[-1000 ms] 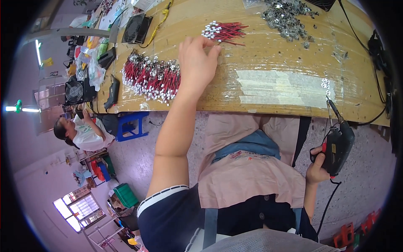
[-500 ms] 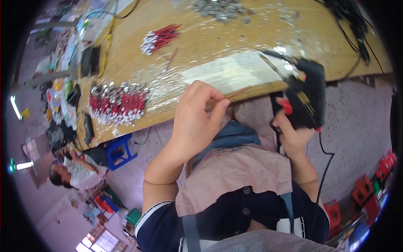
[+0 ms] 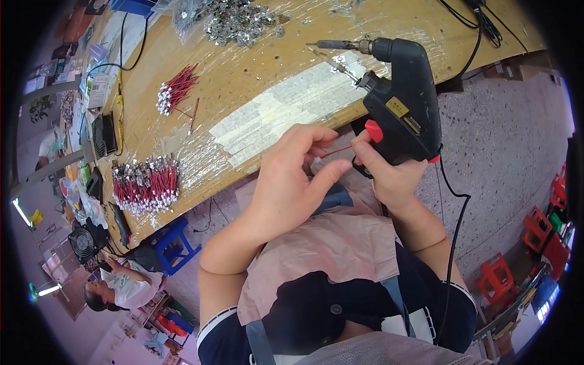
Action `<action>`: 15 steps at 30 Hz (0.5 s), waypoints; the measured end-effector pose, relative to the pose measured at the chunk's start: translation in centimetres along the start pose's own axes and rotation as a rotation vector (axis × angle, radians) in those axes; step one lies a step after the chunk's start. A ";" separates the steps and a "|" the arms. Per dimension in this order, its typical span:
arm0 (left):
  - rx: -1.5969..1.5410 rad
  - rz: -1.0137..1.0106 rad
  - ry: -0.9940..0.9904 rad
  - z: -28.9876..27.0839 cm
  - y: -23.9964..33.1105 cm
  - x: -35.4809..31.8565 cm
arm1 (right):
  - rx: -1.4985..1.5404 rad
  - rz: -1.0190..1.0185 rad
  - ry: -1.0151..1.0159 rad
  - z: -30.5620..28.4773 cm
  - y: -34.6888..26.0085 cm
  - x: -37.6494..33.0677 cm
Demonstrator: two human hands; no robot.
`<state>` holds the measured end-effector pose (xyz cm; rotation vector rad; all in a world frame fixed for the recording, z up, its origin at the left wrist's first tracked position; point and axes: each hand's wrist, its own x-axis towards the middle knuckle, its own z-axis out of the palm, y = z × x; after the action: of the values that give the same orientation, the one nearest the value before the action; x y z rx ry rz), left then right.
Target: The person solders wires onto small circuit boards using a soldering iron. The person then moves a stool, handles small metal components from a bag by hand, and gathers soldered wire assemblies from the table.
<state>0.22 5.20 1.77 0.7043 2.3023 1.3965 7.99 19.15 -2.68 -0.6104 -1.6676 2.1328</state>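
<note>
My right hand (image 3: 395,176) is wrapped around the grip of a black soldering gun (image 3: 404,103) with a red trigger, its metal tip and feed tube pointing left over the table edge. A thin red wire (image 3: 338,151) reaches from the right thumb and fingertip toward my left hand (image 3: 292,173). The left thumb stands apart from the bent fingers, and the wire's left end lies close by these fingers, partly hidden. On the table at the left lie a large pile of red wires with white ends (image 3: 146,185) and a smaller red wire bundle (image 3: 177,88).
Small metal parts (image 3: 240,23) are heaped at the far side. Pale tape strips (image 3: 286,109) cover the table's near edge. A black cord (image 3: 453,243) hangs from the gun. A blue stool (image 3: 173,243) and a person (image 3: 125,283) are at left, red stools (image 3: 497,277) at right.
My right hand has brought the soldering gun left, close to the left hand. The wire's right end has come to the right thumb, and the left thumb has parted from the fingers.
</note>
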 end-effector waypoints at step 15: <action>-0.262 -0.255 -0.032 1.9 -0.3 3.5 | -0.099 -0.172 -0.019 -1.3 1.5 0.3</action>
<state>-1.67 8.48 0.46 0.3379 2.0465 1.5121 8.38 19.97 -4.47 -0.4574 -1.7758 1.9518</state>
